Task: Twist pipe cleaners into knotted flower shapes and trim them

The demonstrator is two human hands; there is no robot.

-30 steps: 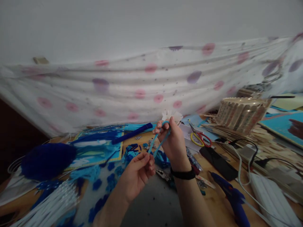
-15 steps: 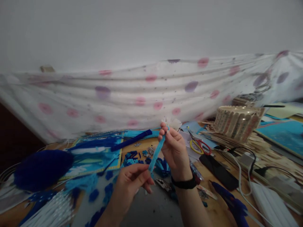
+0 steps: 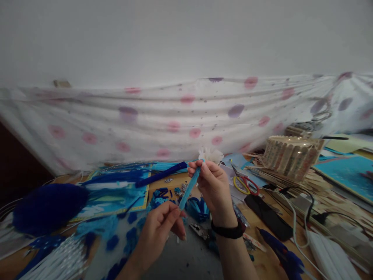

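Observation:
A fuzzy light blue pipe cleaner strip (image 3: 189, 192) stretches at a slant between my two hands, above the middle of the worktable. My right hand (image 3: 215, 188), with a black band on its wrist, pinches the upper end between thumb and fingers. Lower and to the left, my left hand (image 3: 161, 225) closes its thumb and forefinger on the other end. Behind the strip lie dark and light blue fuzzy pieces (image 3: 198, 208) and small silvery bits (image 3: 168, 180). Pliers (image 3: 199, 230) lie just below, partly hidden by my right wrist.
Red and yellow scissors (image 3: 246, 184), a black oblong case (image 3: 268, 217) and a blue glue gun (image 3: 281, 249) lie to the right. White cables (image 3: 295, 217) loop past wooden sticks (image 3: 287, 155). A dark blue fluffy bundle (image 3: 49, 208) sits at left.
My right hand has come slightly down, and the strip's lower end has shifted a little left with my left hand. Both hands keep their hold.

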